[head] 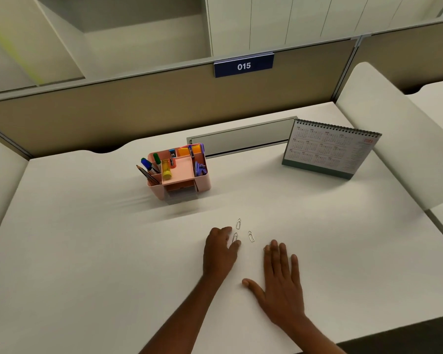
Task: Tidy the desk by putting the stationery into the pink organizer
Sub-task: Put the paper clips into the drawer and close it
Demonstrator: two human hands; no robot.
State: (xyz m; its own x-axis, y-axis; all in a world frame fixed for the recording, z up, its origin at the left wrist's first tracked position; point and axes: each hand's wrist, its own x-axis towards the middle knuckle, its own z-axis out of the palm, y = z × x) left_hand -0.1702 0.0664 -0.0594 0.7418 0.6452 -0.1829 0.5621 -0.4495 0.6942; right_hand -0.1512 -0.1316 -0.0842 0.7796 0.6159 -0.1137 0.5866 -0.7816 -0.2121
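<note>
The pink organizer (202,178) stands on the white desk (87,238), left of centre, holding markers, pencils, a glue stick, sticky notes and purple clips. Three silver paper clips lie loose in front of me: one (238,223) farthest out, one (235,237) between my left fingertips, one (251,236) to the right. My left hand (219,251) rests on the desk, thumb and forefinger pinching at the middle clip. My right hand (281,282) lies flat, palm down, fingers spread, just below and right of the clips.
A spiral desk calendar (330,149) stands at the back right. A grey cable-tray flap (241,139) runs behind the organizer. A beige partition with a blue "015" sign (243,65) closes off the back. White side panels flank the desk.
</note>
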